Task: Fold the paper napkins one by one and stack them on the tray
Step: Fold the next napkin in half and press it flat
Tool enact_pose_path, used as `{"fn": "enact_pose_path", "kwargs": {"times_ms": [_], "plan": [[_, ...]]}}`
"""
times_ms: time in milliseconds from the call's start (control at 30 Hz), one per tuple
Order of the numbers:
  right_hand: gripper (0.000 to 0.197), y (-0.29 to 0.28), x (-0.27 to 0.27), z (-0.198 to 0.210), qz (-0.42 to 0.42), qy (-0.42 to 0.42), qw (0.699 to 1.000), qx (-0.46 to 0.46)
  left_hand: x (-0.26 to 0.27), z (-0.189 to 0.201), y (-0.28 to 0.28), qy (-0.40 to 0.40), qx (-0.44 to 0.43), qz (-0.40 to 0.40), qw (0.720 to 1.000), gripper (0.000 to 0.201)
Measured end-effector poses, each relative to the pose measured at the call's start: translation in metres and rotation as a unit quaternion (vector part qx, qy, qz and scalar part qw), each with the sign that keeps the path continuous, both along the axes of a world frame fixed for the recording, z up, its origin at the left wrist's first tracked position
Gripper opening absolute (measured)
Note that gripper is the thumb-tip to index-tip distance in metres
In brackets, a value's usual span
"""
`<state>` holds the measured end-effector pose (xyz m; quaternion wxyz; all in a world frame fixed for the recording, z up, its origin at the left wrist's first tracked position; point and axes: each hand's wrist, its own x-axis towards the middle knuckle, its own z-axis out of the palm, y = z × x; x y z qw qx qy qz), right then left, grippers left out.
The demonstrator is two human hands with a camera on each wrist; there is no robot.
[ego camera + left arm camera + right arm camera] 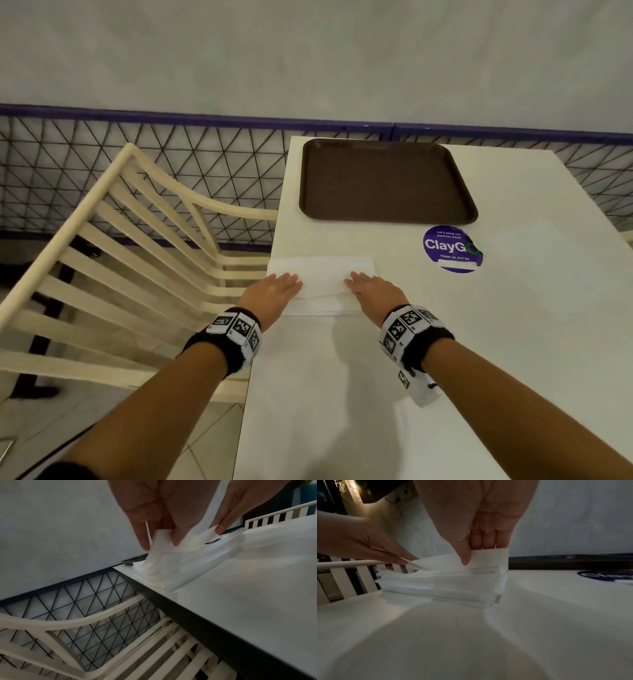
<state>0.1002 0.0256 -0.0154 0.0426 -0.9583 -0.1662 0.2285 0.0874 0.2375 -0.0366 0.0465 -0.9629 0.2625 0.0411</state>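
Observation:
A stack of white paper napkins [322, 274] lies at the table's left edge, in front of the brown tray [387, 219], which holds nothing. Both hands are at the stack's near edge. My left hand [281, 286] pinches the near left corner of the top napkin [171, 555] between thumb and fingers [145, 545]. My right hand [368, 286] pinches its near right edge, thumb on top and fingers behind the sheet [488, 558]. That edge is lifted off the stack [440, 586] beneath, and the top sheet's far part still lies on it.
A cream slatted chair [137, 257] stands close against the table's left side. Behind it runs a black wire-mesh fence [171, 164] under a grey wall. A round purple sticker [452, 248] lies on the white table [479, 342], right of the napkins.

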Motion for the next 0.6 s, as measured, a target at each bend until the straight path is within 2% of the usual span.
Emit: {"fn": "enact_pose_path", "kwargs": {"times_ms": [100,300,333,400,433,500,600], "plan": [[0.05,-0.001,-0.006,-0.007,-0.012,0.019,1.0,0.013,0.0,-0.023,0.01,-0.03,0.006,-0.019,0.999,0.069],[0.047,0.0,-0.008,-0.014,-0.014,0.009,0.999,0.029,-0.001,-0.026,0.013,-0.022,0.006,-0.022,0.999,0.059],[0.046,0.0,-0.009,-0.015,-0.013,0.005,0.999,0.032,0.0,-0.027,0.014,-0.014,0.008,-0.023,1.0,0.054],[0.044,-0.001,-0.012,-0.019,-0.009,0.002,0.999,0.04,-0.003,-0.026,0.015,-0.02,-0.012,-0.024,0.999,0.029],[0.044,-0.001,-0.013,-0.021,-0.006,0.002,0.999,0.042,-0.005,-0.028,0.016,-0.012,-0.021,-0.022,0.999,0.025],[0.044,-0.002,-0.016,-0.024,0.003,0.003,0.999,0.044,-0.008,-0.035,0.017,0.051,-0.013,-0.013,0.999,0.045],[0.046,-0.006,-0.019,-0.028,0.025,0.008,0.999,0.034,-0.014,-0.033,0.02,0.097,0.024,0.012,0.995,0.052]]}}
